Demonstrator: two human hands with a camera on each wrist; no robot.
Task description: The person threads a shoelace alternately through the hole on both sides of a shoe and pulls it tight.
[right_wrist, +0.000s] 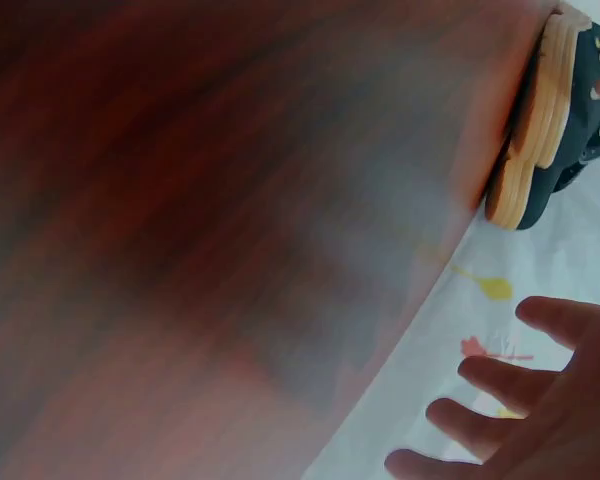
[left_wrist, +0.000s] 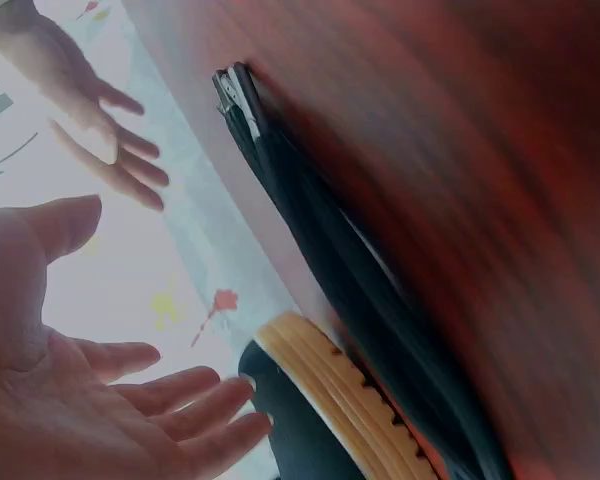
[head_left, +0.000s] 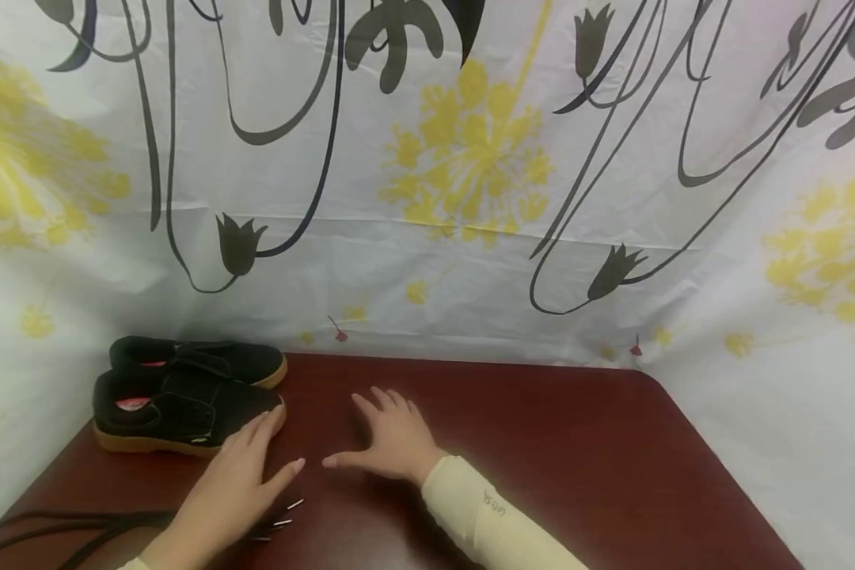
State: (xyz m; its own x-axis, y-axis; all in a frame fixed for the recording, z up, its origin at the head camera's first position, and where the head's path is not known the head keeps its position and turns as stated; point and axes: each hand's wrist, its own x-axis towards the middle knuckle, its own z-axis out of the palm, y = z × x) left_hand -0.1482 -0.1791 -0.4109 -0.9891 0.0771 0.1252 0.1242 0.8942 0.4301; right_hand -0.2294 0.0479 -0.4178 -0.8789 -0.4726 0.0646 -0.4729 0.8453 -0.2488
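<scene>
A pair of black shoes with tan soles sits at the table's back left, the near shoe (head_left: 167, 408) beside the far shoe (head_left: 245, 360), toes pointing right. My left hand (head_left: 228, 487) reaches out with fingers extended, its fingertips overlapping the near shoe's toe in the head view. Under that hand run several black cords (left_wrist: 330, 250) with shiny metal tips, partly hidden by it in the head view. My right hand (head_left: 395, 439) hovers over the table to the right of the shoes. Its fingers are spread, and it holds nothing.
The dark red-brown table (head_left: 541, 443) has a rounded back right corner. A white patterned sheet (head_left: 427, 269) with yellow flowers and dark stems hangs behind the table and along both sides. Long cream sleeves cover the forearms, the right sleeve (head_left: 488, 507) lying across the front.
</scene>
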